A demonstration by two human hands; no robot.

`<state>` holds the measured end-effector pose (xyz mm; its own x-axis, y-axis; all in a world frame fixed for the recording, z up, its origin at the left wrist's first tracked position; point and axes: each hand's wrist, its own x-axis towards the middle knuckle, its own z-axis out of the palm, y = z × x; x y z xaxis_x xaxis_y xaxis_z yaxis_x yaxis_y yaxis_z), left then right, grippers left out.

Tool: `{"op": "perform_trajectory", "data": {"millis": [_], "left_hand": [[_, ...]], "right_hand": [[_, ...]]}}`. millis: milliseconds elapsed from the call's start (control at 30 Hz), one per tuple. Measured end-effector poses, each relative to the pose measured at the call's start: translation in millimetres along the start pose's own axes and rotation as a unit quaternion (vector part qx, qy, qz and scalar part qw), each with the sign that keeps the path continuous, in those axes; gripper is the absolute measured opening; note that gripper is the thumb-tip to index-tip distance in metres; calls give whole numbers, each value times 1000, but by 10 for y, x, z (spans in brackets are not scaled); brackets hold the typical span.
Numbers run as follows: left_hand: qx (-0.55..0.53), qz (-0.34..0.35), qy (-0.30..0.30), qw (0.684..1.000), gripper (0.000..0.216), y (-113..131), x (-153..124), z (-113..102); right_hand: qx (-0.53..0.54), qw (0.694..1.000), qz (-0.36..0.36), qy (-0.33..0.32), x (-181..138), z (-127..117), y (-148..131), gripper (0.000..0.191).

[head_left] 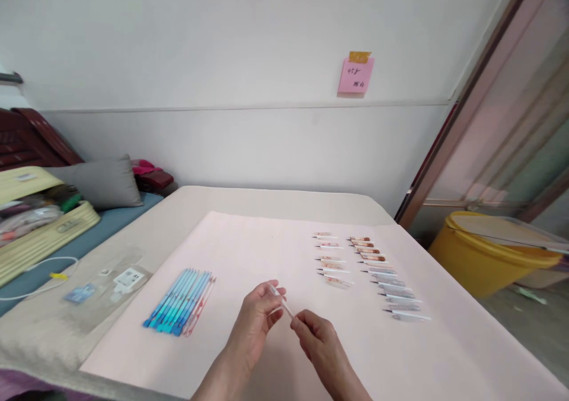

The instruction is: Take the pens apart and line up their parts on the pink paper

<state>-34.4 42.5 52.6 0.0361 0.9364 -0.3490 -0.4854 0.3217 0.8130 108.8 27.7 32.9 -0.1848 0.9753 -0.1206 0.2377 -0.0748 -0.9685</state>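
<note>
In the head view, a slim whitish pen (286, 308) is held slantwise between my two hands above the pink sheet. My left hand (260, 312) pinches its upper end between thumb and fingers. The lower end is in the closed fingers of my right hand (317, 333), which hide part of it. Left of my hands lies a tight row of blue and turquoise pens (180, 300), with a few red-and-white pens (200, 306) at its right side. To the right, pen pieces with dark tips (332, 258) and patterned or clear barrels (395, 288) lie in two columns.
The pink sheet (249, 241) covers much of the beige table (178, 211). Clear plastic bags (128, 279) and a white cable (40, 260) lie at the left. A yellow bin (471, 252) stands right of the table. A pink note (355, 76) hangs on the wall.
</note>
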Motion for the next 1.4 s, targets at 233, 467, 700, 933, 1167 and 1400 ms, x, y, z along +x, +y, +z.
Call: {"op": "perform_trajectory", "data": {"millis": [233, 467, 700, 933, 1167, 1400], "left_hand": [[-49, 13, -17, 999, 28, 9, 4, 19], [-17, 38, 24, 999, 19, -21, 21, -12], [-19, 46, 56, 997, 24, -16, 48, -25], [-42, 52, 63, 996, 25, 20, 39, -31], [-64, 76, 91, 991, 21, 81, 80, -86], [-90, 80, 119, 986, 18, 153, 117, -172]], "right_hand": [[55, 998, 0, -19, -21, -20, -26, 39], [30, 999, -7, -26, -29, -32, -50, 40], [-5, 1000, -19, -21, -79, -23, -159, 35], [-4, 999, -8, -35, -45, -50, -114, 35], [5, 999, 11, -47, -25, -121, -104, 36], [3, 999, 23, -39, -22, -193, -127, 36]]}}
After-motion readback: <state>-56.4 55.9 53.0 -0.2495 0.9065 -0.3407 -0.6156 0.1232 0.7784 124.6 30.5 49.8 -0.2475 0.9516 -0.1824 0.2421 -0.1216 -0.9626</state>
